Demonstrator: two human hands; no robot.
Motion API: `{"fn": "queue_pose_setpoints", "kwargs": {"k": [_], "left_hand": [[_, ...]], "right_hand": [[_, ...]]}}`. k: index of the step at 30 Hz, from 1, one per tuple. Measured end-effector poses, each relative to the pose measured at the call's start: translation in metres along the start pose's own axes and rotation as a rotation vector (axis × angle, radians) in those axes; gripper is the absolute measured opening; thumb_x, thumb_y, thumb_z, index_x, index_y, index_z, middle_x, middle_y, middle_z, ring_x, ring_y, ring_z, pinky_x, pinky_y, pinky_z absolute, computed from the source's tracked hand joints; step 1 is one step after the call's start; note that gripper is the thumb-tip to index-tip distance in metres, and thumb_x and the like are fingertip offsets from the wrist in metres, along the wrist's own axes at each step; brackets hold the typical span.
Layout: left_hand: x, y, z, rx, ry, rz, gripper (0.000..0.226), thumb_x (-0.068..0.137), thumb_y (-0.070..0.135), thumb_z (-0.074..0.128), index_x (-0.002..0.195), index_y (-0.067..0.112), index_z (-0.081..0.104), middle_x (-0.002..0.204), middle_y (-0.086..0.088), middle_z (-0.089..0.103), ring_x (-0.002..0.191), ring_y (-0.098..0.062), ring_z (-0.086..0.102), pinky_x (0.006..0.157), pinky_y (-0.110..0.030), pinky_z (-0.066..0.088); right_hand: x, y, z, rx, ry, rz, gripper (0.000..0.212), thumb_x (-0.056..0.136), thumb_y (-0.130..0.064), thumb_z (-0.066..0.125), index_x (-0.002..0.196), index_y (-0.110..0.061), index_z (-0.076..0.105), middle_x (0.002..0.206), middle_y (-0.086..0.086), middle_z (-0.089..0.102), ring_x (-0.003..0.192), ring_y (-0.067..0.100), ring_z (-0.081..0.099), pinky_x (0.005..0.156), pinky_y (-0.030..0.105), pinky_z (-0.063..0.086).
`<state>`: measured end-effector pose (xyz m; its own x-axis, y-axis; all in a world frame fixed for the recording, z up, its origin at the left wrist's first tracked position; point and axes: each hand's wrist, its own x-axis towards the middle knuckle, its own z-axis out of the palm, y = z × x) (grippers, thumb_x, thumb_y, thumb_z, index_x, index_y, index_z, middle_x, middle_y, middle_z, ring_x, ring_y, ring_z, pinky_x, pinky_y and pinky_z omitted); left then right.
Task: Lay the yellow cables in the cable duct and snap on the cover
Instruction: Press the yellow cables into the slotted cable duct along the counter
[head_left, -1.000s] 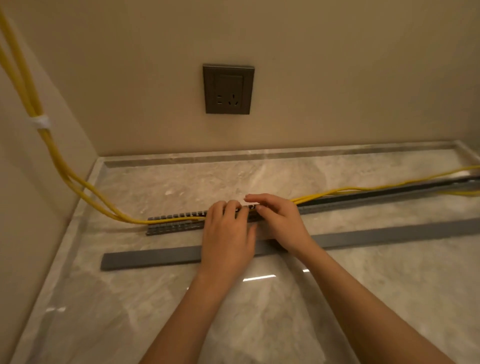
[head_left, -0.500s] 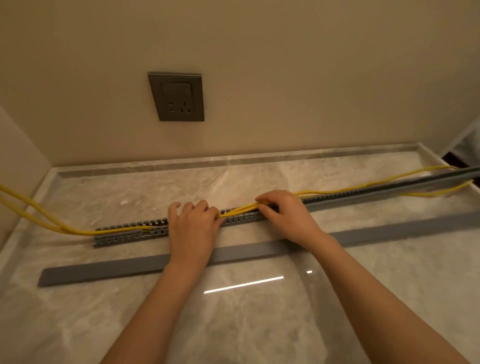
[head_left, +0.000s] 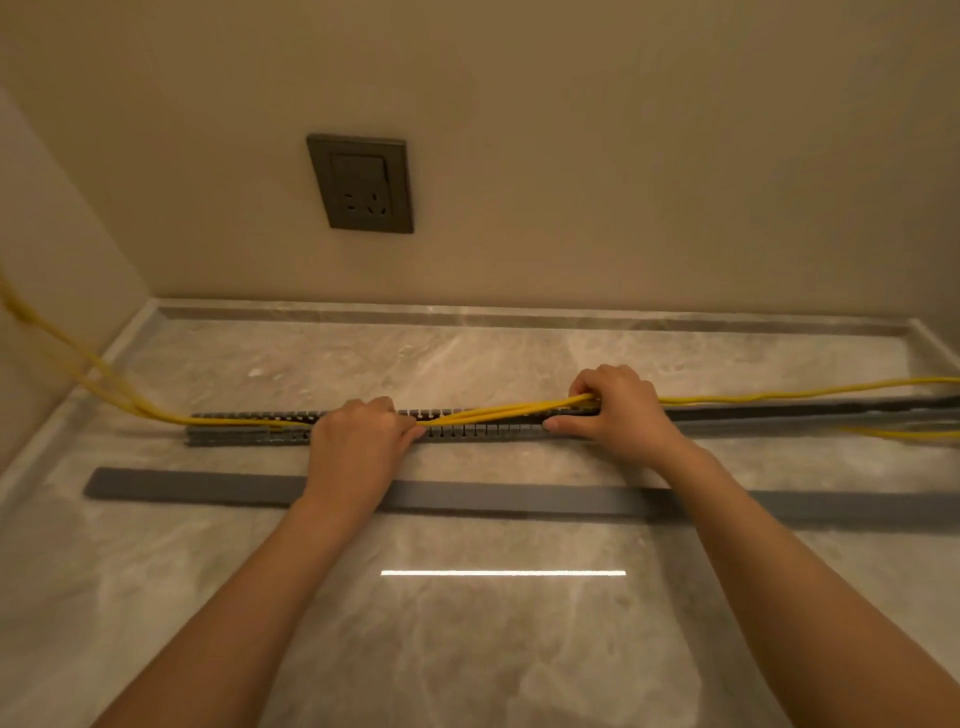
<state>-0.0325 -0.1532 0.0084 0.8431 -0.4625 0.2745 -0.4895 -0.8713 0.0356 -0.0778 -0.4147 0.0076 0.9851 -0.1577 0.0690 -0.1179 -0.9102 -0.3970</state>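
Observation:
A grey slotted cable duct (head_left: 483, 429) lies across the marble counter, running left to right. Yellow cables (head_left: 493, 411) come down from the left wall, sit in the duct's left part, then rise slightly above it between my hands and run off to the right. My left hand (head_left: 358, 441) presses down on the cables and duct, fingers curled over them. My right hand (head_left: 618, 410) pinches the yellow cables above the duct. The flat grey cover (head_left: 208, 486) lies parallel on the counter, nearer to me, under my forearms.
A dark wall socket (head_left: 361, 183) sits on the back wall above the duct. The marble counter (head_left: 493, 639) has a raised rim at the back and left, walls behind and to the left. Another loose yellow cable (head_left: 898, 433) lies at the right.
My hands have moved apart along the duct, the right one sliding further right with the cables. The view has shifted, so the socket and duct sit more to the right.

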Motion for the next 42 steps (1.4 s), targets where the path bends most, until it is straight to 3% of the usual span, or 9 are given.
{"fn": "queue_pose_setpoints", "kwargs": {"k": [7, 11, 15, 22, 26, 30, 36, 39, 42], "left_hand": [[-0.001, 0.002, 0.002, -0.023, 0.034, -0.055, 0.015, 0.078, 0.031, 0.071, 0.076, 0.017, 0.076, 0.069, -0.009, 0.067, 0.065, -0.034, 0.062, 0.053, -0.035, 0.048], [-0.002, 0.002, 0.004, -0.042, 0.044, -0.077, 0.019, 0.082, 0.034, 0.065, 0.081, 0.018, 0.076, 0.074, -0.008, 0.067, 0.069, -0.033, 0.062, 0.056, -0.037, 0.048], [-0.003, 0.003, 0.006, -0.032, 0.002, -0.112, 0.026, 0.087, 0.041, 0.056, 0.093, 0.022, 0.074, 0.084, -0.004, 0.067, 0.078, -0.028, 0.062, 0.063, -0.037, 0.047], [-0.005, 0.008, 0.005, -0.105, 0.006, -0.171, 0.027, 0.087, 0.039, 0.057, 0.098, 0.020, 0.073, 0.085, -0.007, 0.068, 0.080, -0.030, 0.062, 0.063, -0.036, 0.047], [-0.008, 0.016, 0.002, -0.175, 0.042, -0.244, 0.025, 0.088, 0.034, 0.058, 0.095, 0.016, 0.073, 0.086, -0.009, 0.072, 0.081, -0.030, 0.064, 0.069, -0.037, 0.050], [-0.014, 0.041, 0.003, -0.157, 0.190, -0.222, 0.013, 0.084, 0.017, 0.061, 0.089, 0.011, 0.072, 0.091, -0.007, 0.073, 0.083, -0.027, 0.065, 0.102, -0.045, 0.034], [-0.011, 0.092, 0.008, -0.247, 0.032, -0.010, 0.036, 0.083, 0.022, 0.061, 0.117, 0.010, 0.061, 0.111, -0.009, 0.063, 0.106, -0.026, 0.055, 0.104, -0.040, 0.034], [-0.011, 0.100, 0.011, -0.250, 0.027, -0.008, 0.039, 0.080, 0.014, 0.061, 0.119, 0.009, 0.059, 0.110, -0.012, 0.062, 0.106, -0.029, 0.054, 0.104, -0.039, 0.034], [-0.012, 0.102, 0.015, -0.263, 0.012, -0.025, 0.040, 0.084, 0.015, 0.058, 0.122, 0.006, 0.056, 0.118, -0.013, 0.061, 0.112, -0.028, 0.051, 0.105, -0.036, 0.032]], "right_hand": [[-0.016, -0.006, -0.002, -0.033, 0.072, -0.206, 0.023, 0.079, -0.037, 0.068, 0.094, -0.021, 0.063, 0.083, -0.004, 0.051, 0.079, 0.016, 0.046, 0.071, 0.031, 0.040], [-0.032, -0.006, 0.000, -0.062, 0.074, -0.306, 0.031, 0.082, -0.023, 0.068, 0.108, -0.007, 0.066, 0.101, 0.012, 0.061, 0.084, 0.028, 0.059, 0.078, 0.041, 0.050], [-0.039, -0.005, -0.005, -0.182, -0.010, -0.358, 0.035, 0.082, -0.018, 0.067, 0.112, -0.003, 0.063, 0.109, 0.015, 0.064, 0.091, 0.034, 0.062, 0.081, 0.043, 0.051], [-0.044, -0.015, 0.009, -0.439, -0.130, -0.330, 0.046, 0.099, -0.027, 0.030, 0.136, -0.001, 0.033, 0.139, 0.018, 0.043, 0.128, 0.029, 0.039, 0.109, 0.037, 0.027], [-0.044, -0.012, 0.010, -0.499, -0.193, -0.339, 0.054, 0.101, -0.028, 0.025, 0.144, 0.000, 0.010, 0.152, 0.019, 0.020, 0.140, 0.027, 0.019, 0.115, 0.037, 0.009], [-0.045, -0.006, 0.008, -0.483, -0.198, -0.363, 0.059, 0.100, -0.037, 0.021, 0.146, -0.004, 0.004, 0.155, 0.013, 0.014, 0.142, 0.024, 0.014, 0.116, 0.038, 0.008], [-0.045, -0.006, 0.006, -0.463, -0.176, -0.333, 0.067, 0.093, -0.057, 0.022, 0.147, -0.025, -0.003, 0.155, 0.005, 0.017, 0.142, 0.019, 0.015, 0.114, 0.041, 0.010], [-0.048, -0.014, 0.007, -0.426, -0.230, -0.301, 0.067, 0.088, -0.065, 0.020, 0.143, -0.040, -0.009, 0.155, 0.012, 0.013, 0.142, 0.025, 0.011, 0.114, 0.042, 0.009], [-0.047, -0.018, 0.011, -0.437, -0.253, -0.240, 0.070, 0.084, -0.070, 0.020, 0.144, -0.041, -0.003, 0.156, 0.013, 0.006, 0.143, 0.027, 0.006, 0.114, 0.044, 0.005]]}}
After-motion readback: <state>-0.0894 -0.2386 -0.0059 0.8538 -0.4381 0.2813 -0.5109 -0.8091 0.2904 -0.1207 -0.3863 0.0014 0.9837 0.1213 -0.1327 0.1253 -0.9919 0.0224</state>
